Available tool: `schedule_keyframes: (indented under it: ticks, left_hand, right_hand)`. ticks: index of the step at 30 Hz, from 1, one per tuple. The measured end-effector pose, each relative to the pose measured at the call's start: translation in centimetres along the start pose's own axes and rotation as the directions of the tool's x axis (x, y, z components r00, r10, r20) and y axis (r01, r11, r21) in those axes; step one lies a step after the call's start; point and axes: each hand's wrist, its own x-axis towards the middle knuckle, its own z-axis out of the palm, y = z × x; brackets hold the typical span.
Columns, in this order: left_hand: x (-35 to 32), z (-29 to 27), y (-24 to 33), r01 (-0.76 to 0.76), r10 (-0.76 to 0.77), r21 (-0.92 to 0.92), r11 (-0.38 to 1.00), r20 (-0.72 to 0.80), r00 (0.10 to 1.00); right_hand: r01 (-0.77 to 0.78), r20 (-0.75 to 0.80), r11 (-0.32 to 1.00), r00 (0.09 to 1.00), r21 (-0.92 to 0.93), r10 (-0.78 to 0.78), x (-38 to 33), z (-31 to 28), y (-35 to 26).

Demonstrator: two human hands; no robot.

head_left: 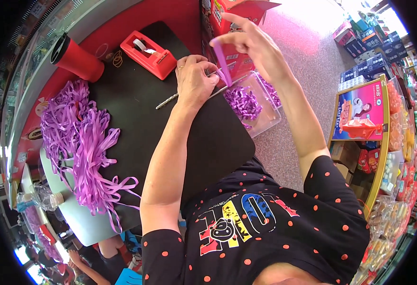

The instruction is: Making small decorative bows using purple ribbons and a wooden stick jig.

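A strip of purple ribbon [221, 61] is stretched between my hands beside the black tabletop's [218, 137] far right edge. My left hand [195, 80] is closed, its thumb and fingers pinching the ribbon's lower end. A thin, twisted-looking metal rod [167, 101] shows at the wrist side of this hand; thin metal also shows past its fingers. My right hand [258, 47] is raised, with the ribbon's upper end at its lower fingertips and one finger stretched out above. Below, a clear plastic bin [264, 124] holds curled purple ribbon pieces [244, 102].
A large heap of purple ribbons [82, 142] covers the table's left side. At the far side are a red tape dispenser [153, 59], a red tumbler [77, 59] and rubber bands [117, 59]. A red carton [239, 12] stands beyond; stocked shelves [393, 156] line the right.
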Motion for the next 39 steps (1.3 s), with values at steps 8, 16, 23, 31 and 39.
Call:
schedule_keyframes:
  ticks: [8, 16, 23, 31, 39]
  left_hand:
    - [0.2, -0.5, 0.6, 0.051, -0.052, -0.007, 0.999, -0.065, 0.997]
    - [0.4, -0.1, 0.4, 0.03, -0.028, 0.034, 0.999, -0.053, 0.998]
    - [0.2, -0.8, 0.3, -0.056, 0.058, 0.043, 0.998, -0.042, 0.997]
    - [0.5, -2.4, 3.3, 0.37, -0.33, -0.549, 0.75, 0.174, 0.928]
    - [-8.3, -0.2, 9.5, 0.795, -0.258, -0.55, -0.257, 0.832, 0.492]
  right_hand:
    - [-0.319, 0.167, 0.943, 0.939, 0.093, 0.301, 3.4, -0.1, 9.5]
    - [-0.446, 0.287, 0.895, 0.86, 0.018, 0.423, -1.2, -0.8, 14.7]
    - [-0.401, -0.074, 0.883, 0.9, 0.245, 0.43, -10.4, 1.8, 9.2]
    - [-0.377, -0.13, 0.914, 0.909, 0.15, 0.397, -10.2, 3.0, 3.3]
    - [-0.417, -0.122, 0.896, 0.907, -0.153, 0.402, -8.0, 1.8, 3.8]
